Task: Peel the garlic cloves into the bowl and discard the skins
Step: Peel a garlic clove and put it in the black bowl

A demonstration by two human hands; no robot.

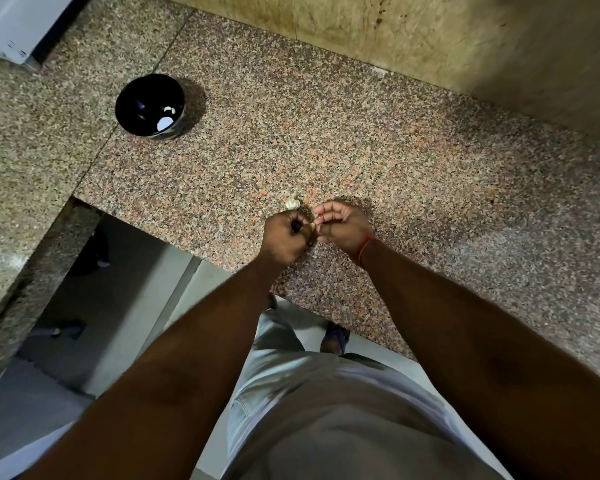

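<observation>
Head view: left hand and right hand seemingly pinch one garlic clove between them; the bowl sits well off left, nearer the left hand.

Looking down at myself: both my forearms are bare from elbow to wrist, no sleeves reaching into view. A thin red thread circles my right wrist, right below my right hand; my left hand wears nothing, no ring or band that I can make out. Below the arms there's my shirt, a plain pale grey-white. Under it, light trousers. Down at the floor, a dark sandal on one foot.
</observation>
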